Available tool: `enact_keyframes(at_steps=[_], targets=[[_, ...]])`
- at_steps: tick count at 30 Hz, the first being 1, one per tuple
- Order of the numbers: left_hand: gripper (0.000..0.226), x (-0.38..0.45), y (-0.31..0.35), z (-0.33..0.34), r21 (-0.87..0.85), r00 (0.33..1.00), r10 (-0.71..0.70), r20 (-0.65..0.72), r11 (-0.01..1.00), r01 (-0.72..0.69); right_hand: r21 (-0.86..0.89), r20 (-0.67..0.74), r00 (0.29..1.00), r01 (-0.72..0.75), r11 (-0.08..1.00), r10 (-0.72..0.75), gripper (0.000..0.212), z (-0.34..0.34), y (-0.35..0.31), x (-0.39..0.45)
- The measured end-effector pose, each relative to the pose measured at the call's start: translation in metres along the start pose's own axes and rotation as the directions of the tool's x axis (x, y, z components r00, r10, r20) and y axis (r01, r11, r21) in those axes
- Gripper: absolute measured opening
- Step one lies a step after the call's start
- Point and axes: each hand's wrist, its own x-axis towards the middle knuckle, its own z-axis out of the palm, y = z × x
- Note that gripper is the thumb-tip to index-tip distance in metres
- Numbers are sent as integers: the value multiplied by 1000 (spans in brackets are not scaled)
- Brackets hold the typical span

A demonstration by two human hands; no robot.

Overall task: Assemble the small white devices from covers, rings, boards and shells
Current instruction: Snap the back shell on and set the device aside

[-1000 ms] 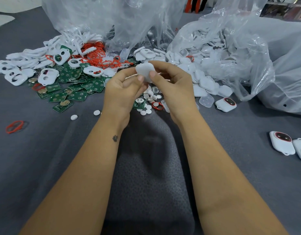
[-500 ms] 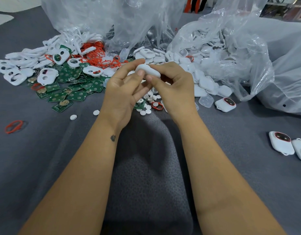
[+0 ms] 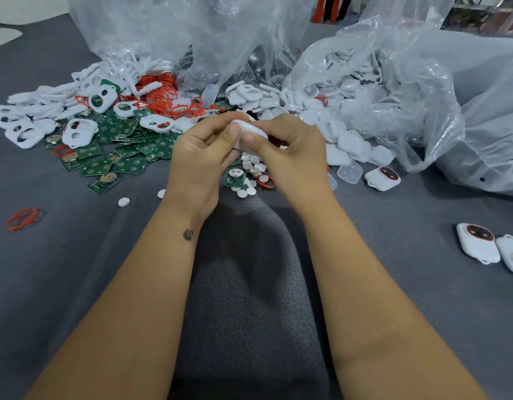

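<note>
So far, three finished devices (image 3: 383, 178) are laid on the bench (image 3: 76, 284) at right. A fourth white device (image 3: 251, 133) is pinched between the fingers of the left hand (image 3: 200, 157) and right hand (image 3: 290, 157), above heaps of boards (image 3: 125, 145), covers (image 3: 47, 111) and red rings (image 3: 165, 96) not yet used.

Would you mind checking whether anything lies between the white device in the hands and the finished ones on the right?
Nothing visible does. Both hands, left and right, pinch the white device; only bare grey cloth separates it from the finished devices.
</note>
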Motion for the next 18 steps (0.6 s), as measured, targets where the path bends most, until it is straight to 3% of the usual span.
enact_keyframes(at_steps=[6,10,13,16,18], targets=[[16,0,-2,5,-79,999,-39,-35,996,36,-53,-49,998,27,998,-30,16,5,2,1],[24,1,0,8,-147,976,-183,-121,975,165,-12,-129,990,48,999,-49,24,5,5,3],[12,3,1,5,-127,968,-192,-158,977,173,19,-149,986,74,997,-71,30,5,7,4],[15,2,1,6,-109,970,-187,-157,979,172,197,-138,987,-56,979,84,43,5,8,5],[19,1,0,6,-101,973,-178,-146,981,164,356,-119,967,-171,919,226,40,3,7,6]])
